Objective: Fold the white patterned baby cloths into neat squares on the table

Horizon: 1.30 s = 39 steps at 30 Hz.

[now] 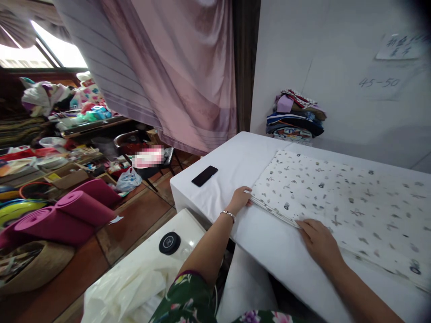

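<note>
A white fabric with small grey and black prints lies folded in layers on a table covered in white cloth. My left hand pinches the near left corner of the printed fabric, fingers closed on its edge. My right hand rests on the fabric's front edge, fingers curled over it and pressing down. A bracelet sits on my left wrist.
A black phone lies on the table's left part. A pile of folded clothes sits against the wall at the back. Left of the table are pink rolled mats, a chair, clutter, and a pink curtain.
</note>
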Motion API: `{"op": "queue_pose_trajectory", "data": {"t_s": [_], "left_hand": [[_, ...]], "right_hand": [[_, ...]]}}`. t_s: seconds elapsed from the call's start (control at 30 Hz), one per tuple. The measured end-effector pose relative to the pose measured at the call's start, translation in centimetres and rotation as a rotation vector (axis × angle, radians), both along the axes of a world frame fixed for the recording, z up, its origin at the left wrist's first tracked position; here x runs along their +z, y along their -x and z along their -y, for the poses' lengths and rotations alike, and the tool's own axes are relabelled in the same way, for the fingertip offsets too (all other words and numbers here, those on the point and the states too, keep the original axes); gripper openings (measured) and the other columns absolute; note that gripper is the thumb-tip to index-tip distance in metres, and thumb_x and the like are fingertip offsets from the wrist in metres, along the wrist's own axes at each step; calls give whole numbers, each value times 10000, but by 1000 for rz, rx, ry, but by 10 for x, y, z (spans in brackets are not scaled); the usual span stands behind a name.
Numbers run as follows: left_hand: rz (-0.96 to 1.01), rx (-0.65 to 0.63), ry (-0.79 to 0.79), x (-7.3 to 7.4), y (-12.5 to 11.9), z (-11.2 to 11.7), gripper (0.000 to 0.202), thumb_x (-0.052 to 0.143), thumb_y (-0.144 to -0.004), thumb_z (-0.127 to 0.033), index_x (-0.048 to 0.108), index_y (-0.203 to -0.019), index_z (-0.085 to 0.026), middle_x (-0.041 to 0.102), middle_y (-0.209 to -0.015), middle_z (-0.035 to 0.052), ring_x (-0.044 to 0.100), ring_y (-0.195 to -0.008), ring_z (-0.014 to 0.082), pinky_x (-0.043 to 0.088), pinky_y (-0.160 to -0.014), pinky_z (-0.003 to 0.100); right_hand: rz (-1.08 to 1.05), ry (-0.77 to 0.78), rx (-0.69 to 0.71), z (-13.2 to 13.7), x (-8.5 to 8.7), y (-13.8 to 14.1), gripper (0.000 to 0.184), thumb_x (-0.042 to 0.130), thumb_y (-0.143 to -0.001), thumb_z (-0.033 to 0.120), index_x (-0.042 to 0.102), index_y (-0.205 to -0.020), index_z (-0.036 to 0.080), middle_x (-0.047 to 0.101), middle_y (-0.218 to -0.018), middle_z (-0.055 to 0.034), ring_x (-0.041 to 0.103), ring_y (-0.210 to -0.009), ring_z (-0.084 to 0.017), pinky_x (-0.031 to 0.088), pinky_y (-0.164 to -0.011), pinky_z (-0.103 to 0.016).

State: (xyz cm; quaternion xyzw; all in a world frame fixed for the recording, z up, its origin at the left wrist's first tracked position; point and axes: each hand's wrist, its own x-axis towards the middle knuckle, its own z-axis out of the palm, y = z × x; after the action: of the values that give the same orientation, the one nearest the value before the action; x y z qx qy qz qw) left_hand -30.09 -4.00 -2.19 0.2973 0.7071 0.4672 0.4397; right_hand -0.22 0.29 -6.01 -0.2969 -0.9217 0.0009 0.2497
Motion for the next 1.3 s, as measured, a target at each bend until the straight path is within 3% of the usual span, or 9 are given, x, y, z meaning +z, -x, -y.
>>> {"op": "queue_pose_trajectory", "data": {"t_s": [0.17, 0.27, 0.43, 0.67, 0.9, 1.13, 1.3], "left_hand": [[-29, 11, 14, 0, -1, 2, 146, 507, -781, -110, 519, -920, -153, 559, -530, -34, 601, -515, 113, 504, -532, 216], [-38, 6, 38, 7, -3, 3, 77, 507, -829, -208, 502, -889, -160, 578, -552, -19, 626, -551, 126, 512, -546, 223], [-121, 5, 63, 11, -7, 2, 301, 556, -805, -455, 506, -862, -164, 572, -512, -15, 619, -526, 147, 492, -512, 229], [-240, 13, 94, 10, -12, 0, 170, 628, -753, -293, 538, -808, -160, 510, -439, -47, 572, -464, 127, 440, -481, 205], [-203, -15, 95, 13, -12, -1, 139, 600, -777, -288, 542, -792, -163, 568, -588, -28, 615, -532, 114, 422, -496, 184], [-179, -59, 194, 21, -9, -6, 80, 585, -743, -237, 578, -740, -157, 603, -578, 13, 650, -615, 167, 412, -491, 201], [-248, -104, 251, 18, -1, -11, 76, 595, -682, -171, 563, -613, -159, 593, -527, 24, 643, -620, 181, 429, -522, 219]], "right_hand": [[-19, -12, 1, -1, -3, 0, 279, 404, -888, 256, 654, -993, 194, 609, -942, -78, 539, -859, -209, 463, -739, -342], [-13, -22, -6, -2, -4, 0, 278, 410, -880, 251, 659, -996, 206, 616, -956, -79, 547, -876, -214, 468, -748, -355], [-4, -44, -12, -1, -3, 0, 283, 411, -881, 263, 660, -997, 198, 616, -970, -85, 550, -901, -222, 470, -773, -367], [5, -34, -23, 0, -3, 0, 285, 409, -882, 258, 657, -1003, 189, 614, -973, -89, 545, -911, -219, 465, -772, -352], [19, -42, -10, 1, 0, 0, 277, 407, -889, 242, 648, -1004, 170, 608, -967, -88, 537, -898, -215, 464, -762, -348], [-1, -43, -6, 2, 1, 1, 272, 410, -887, 248, 650, -999, 185, 608, -957, -82, 540, -885, -211, 459, -744, -336], [2, -29, -13, 2, 2, 1, 275, 402, -890, 248, 652, -991, 192, 605, -958, -84, 542, -884, -216, 461, -745, -345]]}}
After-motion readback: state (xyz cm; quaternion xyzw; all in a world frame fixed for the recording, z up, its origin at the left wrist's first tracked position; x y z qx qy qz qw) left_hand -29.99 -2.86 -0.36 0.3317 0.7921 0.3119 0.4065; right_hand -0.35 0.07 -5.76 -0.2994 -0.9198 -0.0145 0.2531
